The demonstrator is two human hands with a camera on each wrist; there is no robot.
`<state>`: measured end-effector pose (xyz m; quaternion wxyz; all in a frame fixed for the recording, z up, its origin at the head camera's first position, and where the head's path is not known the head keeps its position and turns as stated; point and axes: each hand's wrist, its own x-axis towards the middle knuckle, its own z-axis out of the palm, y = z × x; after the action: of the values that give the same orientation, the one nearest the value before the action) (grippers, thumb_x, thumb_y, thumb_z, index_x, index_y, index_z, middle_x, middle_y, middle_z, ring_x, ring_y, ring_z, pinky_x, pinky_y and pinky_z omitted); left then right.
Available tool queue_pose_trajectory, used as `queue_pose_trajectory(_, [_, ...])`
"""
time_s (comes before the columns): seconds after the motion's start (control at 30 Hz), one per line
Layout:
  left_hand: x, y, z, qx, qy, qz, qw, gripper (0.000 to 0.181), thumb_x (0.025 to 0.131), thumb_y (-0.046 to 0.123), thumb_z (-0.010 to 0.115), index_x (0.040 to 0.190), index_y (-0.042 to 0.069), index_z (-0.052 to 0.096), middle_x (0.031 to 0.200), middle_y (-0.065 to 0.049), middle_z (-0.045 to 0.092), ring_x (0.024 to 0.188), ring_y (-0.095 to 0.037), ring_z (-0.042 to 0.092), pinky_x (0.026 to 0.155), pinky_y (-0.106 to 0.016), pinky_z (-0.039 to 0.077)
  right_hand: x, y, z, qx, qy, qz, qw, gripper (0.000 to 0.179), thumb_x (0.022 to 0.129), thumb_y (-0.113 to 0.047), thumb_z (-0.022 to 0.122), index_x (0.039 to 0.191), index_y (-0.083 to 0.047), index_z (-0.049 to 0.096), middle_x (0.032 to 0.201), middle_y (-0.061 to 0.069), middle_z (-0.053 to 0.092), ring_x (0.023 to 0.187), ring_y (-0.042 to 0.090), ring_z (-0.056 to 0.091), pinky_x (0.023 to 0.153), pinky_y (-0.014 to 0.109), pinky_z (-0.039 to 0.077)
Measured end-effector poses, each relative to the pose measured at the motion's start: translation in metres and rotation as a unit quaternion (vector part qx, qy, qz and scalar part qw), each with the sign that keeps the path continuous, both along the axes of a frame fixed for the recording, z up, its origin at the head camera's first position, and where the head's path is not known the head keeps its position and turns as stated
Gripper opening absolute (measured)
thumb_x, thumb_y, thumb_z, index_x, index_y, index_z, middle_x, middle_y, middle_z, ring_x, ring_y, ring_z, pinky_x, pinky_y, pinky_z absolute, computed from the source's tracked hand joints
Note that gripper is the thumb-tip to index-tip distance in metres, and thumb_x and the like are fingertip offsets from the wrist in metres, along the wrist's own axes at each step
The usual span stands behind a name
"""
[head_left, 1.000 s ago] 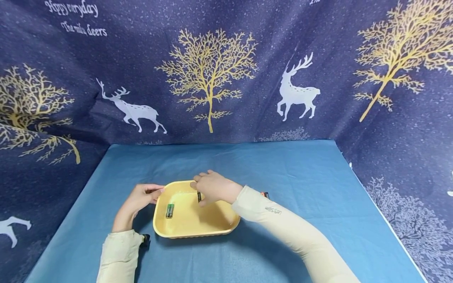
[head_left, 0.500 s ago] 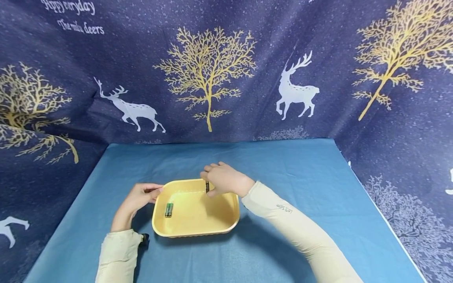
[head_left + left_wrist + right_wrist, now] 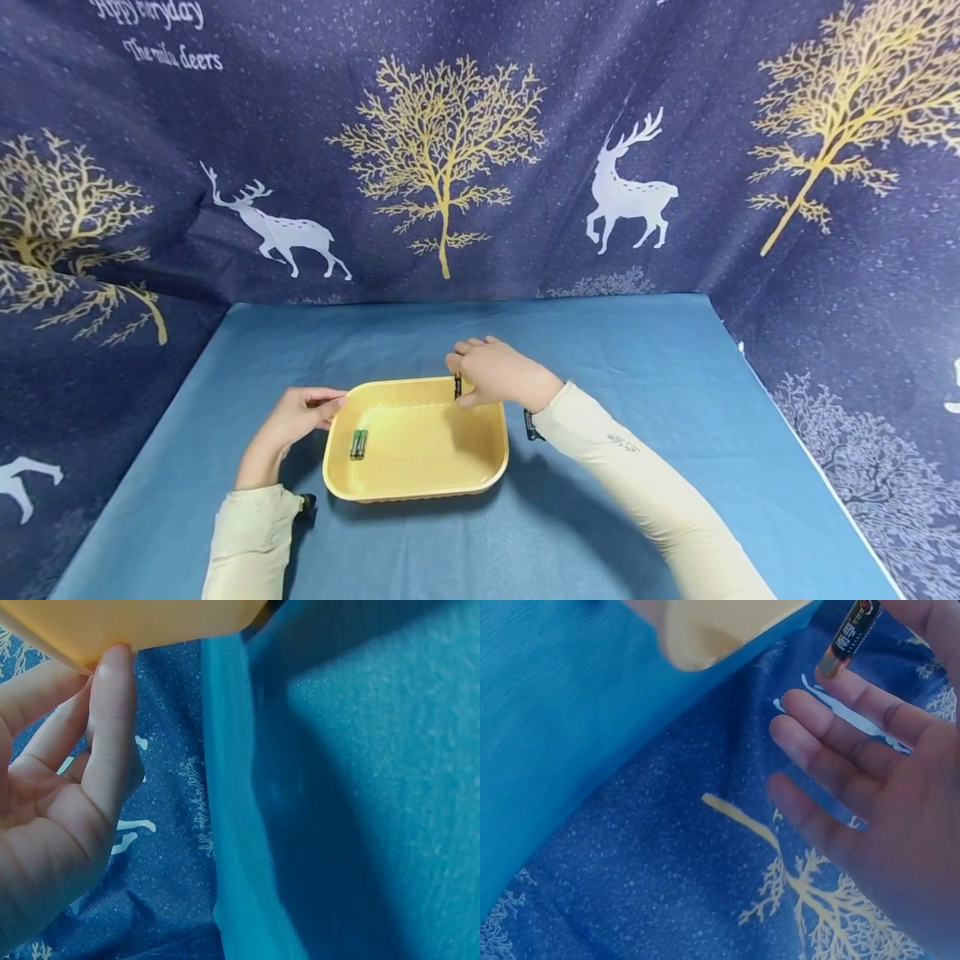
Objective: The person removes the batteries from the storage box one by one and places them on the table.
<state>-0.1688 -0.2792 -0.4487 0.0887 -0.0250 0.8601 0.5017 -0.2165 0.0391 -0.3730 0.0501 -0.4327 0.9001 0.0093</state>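
Note:
My left hand (image 3: 303,417) pinches the left rim of a yellow plastic basin (image 3: 420,492); in the left wrist view the thumb (image 3: 114,697) presses on the wall of the basin (image 3: 165,619). Between the thumb and index finger of my right hand (image 3: 498,372) is a black battery (image 3: 458,386), held near upright over the basin's back right rim. The right wrist view shows the battery's (image 3: 851,634) copper-coloured end at the index fingertip, the other fingers spread. Two green batteries (image 3: 358,444) lie side by side on the basin floor at the left.
A blue cloth (image 3: 405,550) covers the table under the basin. Dark blue printed fabric (image 3: 480,167) with deer and trees stands behind and along the sides. A small black object (image 3: 532,426) shows below my right wrist, and another (image 3: 306,508) beside my left wrist.
My right hand, carrying the black battery, has shifted right and back, from over the basin's middle to its back right. The left hand stays on the rim. An orange-and-black object beyond the right sleeve is now hidden.

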Motion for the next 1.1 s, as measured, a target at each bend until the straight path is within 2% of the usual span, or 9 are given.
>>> queue_pose_trajectory(0.17, [-0.002,0.0,0.0,0.0,0.004,0.001,1.0,0.033,0.095,0.011,0.061,0.119,-0.012,0.062,0.099,-0.021,0.069,0.073,-0.02,0.069,0.068,-0.035,0.059,0.0,0.01,0.004,-0.018,-0.016,-0.001,0.9997,0.034,0.083,-0.04,0.075,0.099,-0.015,0.058,0.087,-0.004,0.048,0.085,0.015,0.046,0.079,0.036,0.042])
queue_pose_trajectory(0.4, [-0.002,0.0,-0.001,0.002,0.003,0.0,1.0,0.033,0.095,0.012,0.061,0.119,-0.012,0.062,0.099,-0.02,0.07,0.073,-0.02,0.069,0.068,-0.034,0.059,0.001,0.021,0.002,-0.013,-0.025,-0.011,0.9995,0.035,0.084,-0.041,0.073,0.102,-0.015,0.059,0.09,-0.003,0.05,0.086,0.016,0.047,0.078,0.037,0.042])
queue_pose_trajectory(0.63, [0.0,0.0,-0.001,0.004,-0.003,0.002,1.0,0.033,0.095,0.012,0.061,0.119,-0.012,0.062,0.1,-0.02,0.069,0.074,-0.02,0.069,0.069,-0.036,0.059,-0.001,0.032,-0.002,-0.015,-0.03,-0.029,0.999,0.037,0.084,-0.039,0.073,0.107,-0.014,0.06,0.099,-0.001,0.055,0.097,0.02,0.052,0.09,0.043,0.045])
queue_pose_trajectory(0.8, [-0.001,0.0,-0.001,0.002,-0.006,0.001,1.0,0.033,0.095,0.011,0.06,0.119,-0.012,0.062,0.102,-0.02,0.069,0.075,-0.019,0.068,0.07,-0.037,0.059,-0.001,0.039,-0.005,-0.011,-0.039,-0.048,0.9981,0.038,0.084,-0.039,0.073,0.11,-0.015,0.06,0.104,0.0,0.056,0.105,0.023,0.053,0.103,0.049,0.039])
queue_pose_trajectory(1.1, [-0.002,-0.003,-0.003,-0.005,-0.008,0.0,1.0,0.033,0.096,0.012,0.059,0.12,-0.01,0.062,0.105,-0.02,0.068,0.077,-0.019,0.068,0.073,-0.04,0.059,0.0,0.049,-0.008,-0.009,-0.056,-0.067,0.9961,0.043,0.084,-0.04,0.073,0.116,-0.013,0.061,0.116,0.005,0.058,0.119,0.03,0.051,0.11,0.053,0.032])
